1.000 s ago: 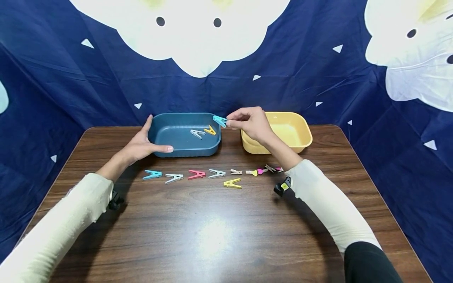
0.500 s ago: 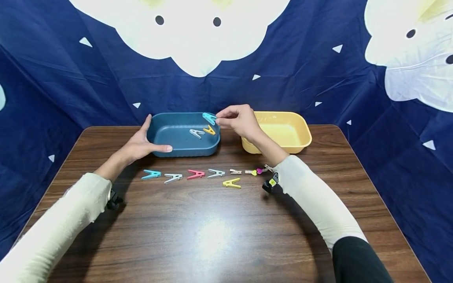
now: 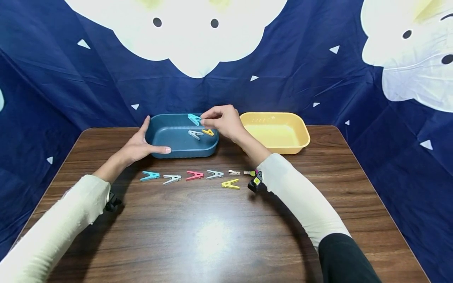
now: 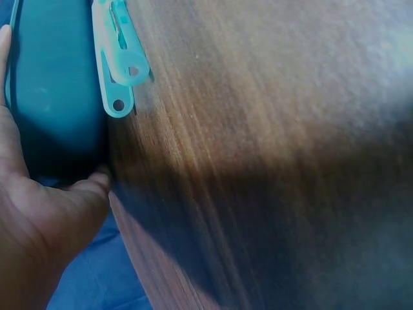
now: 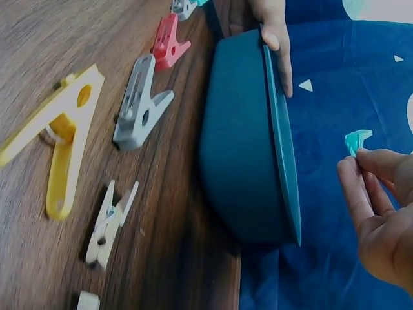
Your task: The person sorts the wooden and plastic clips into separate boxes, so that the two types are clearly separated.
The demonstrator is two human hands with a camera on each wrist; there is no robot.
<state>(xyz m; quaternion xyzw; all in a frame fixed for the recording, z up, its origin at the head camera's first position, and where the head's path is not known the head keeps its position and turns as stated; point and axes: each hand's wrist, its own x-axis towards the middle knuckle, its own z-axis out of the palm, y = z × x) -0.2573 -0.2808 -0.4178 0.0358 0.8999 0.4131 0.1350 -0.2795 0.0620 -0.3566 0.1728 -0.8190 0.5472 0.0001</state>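
The right hand (image 3: 223,122), top-centre, pinches a light, stiff-looking turquoise clothespin (image 3: 193,119), best held by one end; the spread left hand (image 3: 139,146) touches a blue bin (image 3: 187,153).

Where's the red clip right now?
On the table, left of centre in the head view, the red clip lies between a pale clip and a grey clip, on the near side of the blue bin.

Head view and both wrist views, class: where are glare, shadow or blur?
Head view: white glare on the brown wood-grain table; left wrist view: dark shadow across the table, its grain looking soft; right wrist view: dark shadow on the table beside the teal-blue rectangular plastic box.
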